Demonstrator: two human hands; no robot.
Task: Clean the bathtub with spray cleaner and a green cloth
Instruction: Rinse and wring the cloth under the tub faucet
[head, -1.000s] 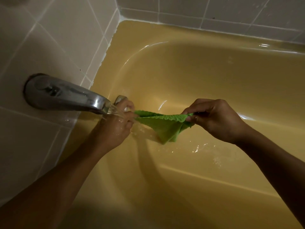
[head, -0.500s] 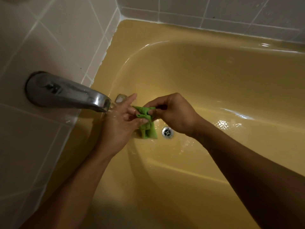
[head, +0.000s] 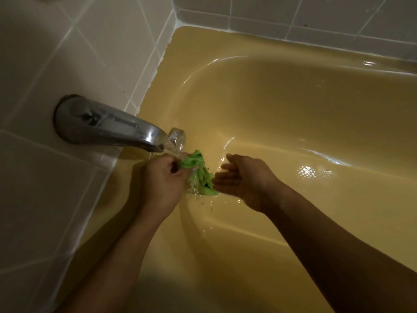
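Below the tap (head: 117, 125), the left hand (head: 160, 186) is gripping the bunched cloth (head: 200, 175) alone; the right hand (head: 243, 181), having just released it, is hovering open while rinsing is continuing.

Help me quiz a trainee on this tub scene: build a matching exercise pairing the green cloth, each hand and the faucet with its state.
Things:
1. green cloth
2. left hand
3. right hand
4. faucet

States:
a. pouring water
b. open, fingers straight
c. bunched up and wet
d. grips the cloth

Pairs: 1-c, 2-d, 3-b, 4-a.
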